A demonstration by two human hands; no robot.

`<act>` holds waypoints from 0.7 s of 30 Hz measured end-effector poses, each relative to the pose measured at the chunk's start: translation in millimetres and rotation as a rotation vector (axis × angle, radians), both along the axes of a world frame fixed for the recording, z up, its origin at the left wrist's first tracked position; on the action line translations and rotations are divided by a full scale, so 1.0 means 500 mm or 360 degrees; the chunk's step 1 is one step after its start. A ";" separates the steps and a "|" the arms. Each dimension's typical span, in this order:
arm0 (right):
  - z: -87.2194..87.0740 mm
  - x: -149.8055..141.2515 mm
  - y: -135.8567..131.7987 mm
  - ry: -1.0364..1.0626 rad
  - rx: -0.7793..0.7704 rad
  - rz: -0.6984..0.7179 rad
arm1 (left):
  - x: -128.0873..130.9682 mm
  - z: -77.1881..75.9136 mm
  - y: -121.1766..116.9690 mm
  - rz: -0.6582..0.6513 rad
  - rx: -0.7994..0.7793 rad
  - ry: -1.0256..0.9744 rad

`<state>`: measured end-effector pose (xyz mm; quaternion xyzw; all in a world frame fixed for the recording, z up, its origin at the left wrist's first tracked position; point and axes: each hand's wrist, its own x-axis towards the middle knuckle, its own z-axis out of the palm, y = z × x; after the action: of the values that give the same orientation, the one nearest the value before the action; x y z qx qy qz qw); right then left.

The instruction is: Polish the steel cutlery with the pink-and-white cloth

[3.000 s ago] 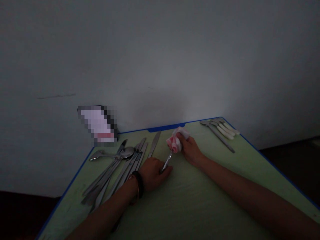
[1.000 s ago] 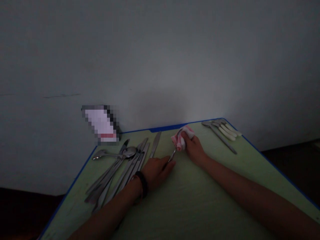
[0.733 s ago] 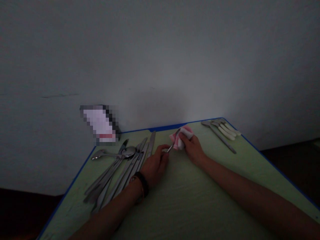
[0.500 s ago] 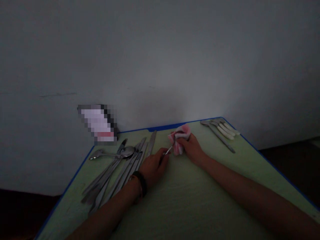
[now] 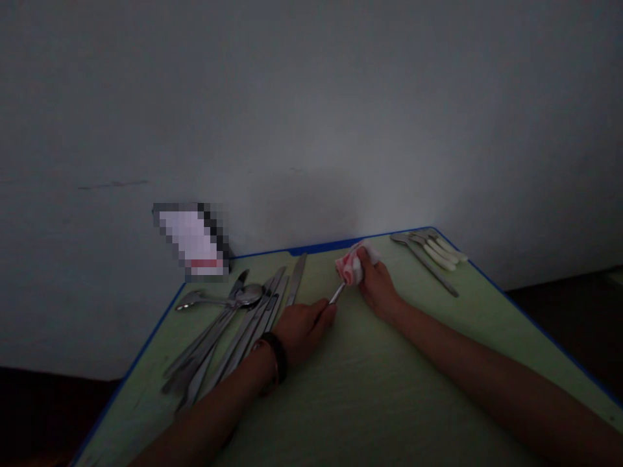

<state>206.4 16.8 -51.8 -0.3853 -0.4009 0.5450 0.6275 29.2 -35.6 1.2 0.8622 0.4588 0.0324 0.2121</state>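
My left hand (image 5: 309,323), a dark band at its wrist, is closed round a thin metal piece of cutlery (image 5: 337,293). The far end of that piece is hidden in a pink and white cloth (image 5: 354,264), so I cannot tell its kind. Gripping the bunched cloth around that end is my right hand (image 5: 378,285), its fingers closed. Both hands are above the pale green table (image 5: 379,389). Beside my left hand lies a loose pile of metal cutlery, with several table knives (image 5: 253,324) and a spoon (image 5: 250,295) on top.
At the back right lie a metal spoon (image 5: 428,269) and several forks (image 5: 440,253) with white handles. A blurred-out, upright device with a light screen (image 5: 189,240) leans on the wall (image 5: 311,117) at the back left. The table has a blue edge (image 5: 324,247).
My left hand has shifted slightly right and down with the cutlery. My right hand has changed its hold on the cloth, which now sits a little further right and more tightly bunched.
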 end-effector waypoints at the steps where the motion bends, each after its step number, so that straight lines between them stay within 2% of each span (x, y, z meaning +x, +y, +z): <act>1: 0.000 -0.001 0.001 0.0032 -0.0011 -0.0060 | 0.000 0.000 0.000 -0.0001 0.0008 0.0027; 4: 0.006 -0.002 0.001 0.0117 -0.0042 -0.0075 | 0.002 0.001 0.000 -0.0018 -0.0001 0.0090; 7: 0.017 -0.001 -0.003 0.0208 -0.0048 0.0105 | 0.001 -0.001 0.000 -0.0004 -0.0003 0.0087; 10: 0.022 0.002 -0.009 0.0158 -0.0068 0.0305 | -0.001 -0.004 0.002 0.0003 0.0002 0.0041; 13: 0.019 0.003 -0.014 0.0059 -0.0068 0.0377 | -0.001 -0.004 0.002 0.0033 -0.0022 -0.0002; 16: 0.020 0.000 -0.011 0.0092 -0.0109 0.0264 | 0.001 -0.002 0.002 0.0064 -0.0035 -0.0013; 21: 0.042 -0.008 0.004 0.0491 -0.0070 -0.0101 | 0.003 0.002 0.000 0.0033 -0.0022 0.0033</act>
<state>202.3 18.8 -30.9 -0.3231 -0.2754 0.5862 0.6900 30.6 -35.8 2.0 0.8562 0.4702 0.0226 0.2129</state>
